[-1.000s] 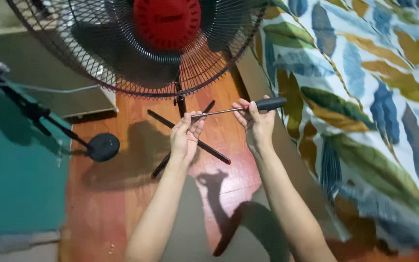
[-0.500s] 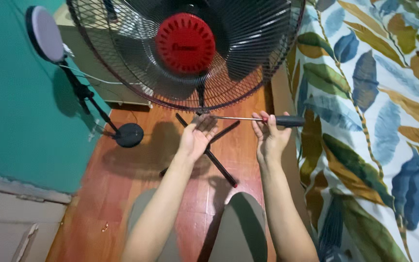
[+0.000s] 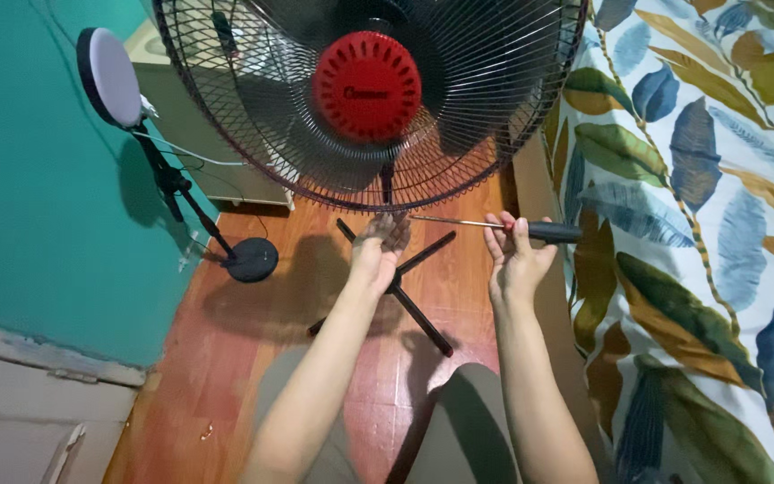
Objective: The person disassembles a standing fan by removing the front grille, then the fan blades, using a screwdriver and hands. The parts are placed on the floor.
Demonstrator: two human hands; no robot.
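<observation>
Screwdriver held level below the fan grille

The right hand (image 3: 514, 260) grips the screwdriver (image 3: 503, 227) by its black handle, fingers closed; its shaft lies nearly horizontal, tip pointing left toward the open left hand (image 3: 378, 246), beneath the fan (image 3: 367, 90).

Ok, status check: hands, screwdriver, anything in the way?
Right hand grips the black-handled metal screwdriver, held level. Left hand open at its tip. Black wire-grille fan with red hub directly ahead, its black cross base beneath the hands.

teal wall (image 3: 38, 179) on the left, glossy reddish wood floor (image 3: 226, 350), leaf-patterned bedspread (image 3: 700, 224) on the right
</observation>
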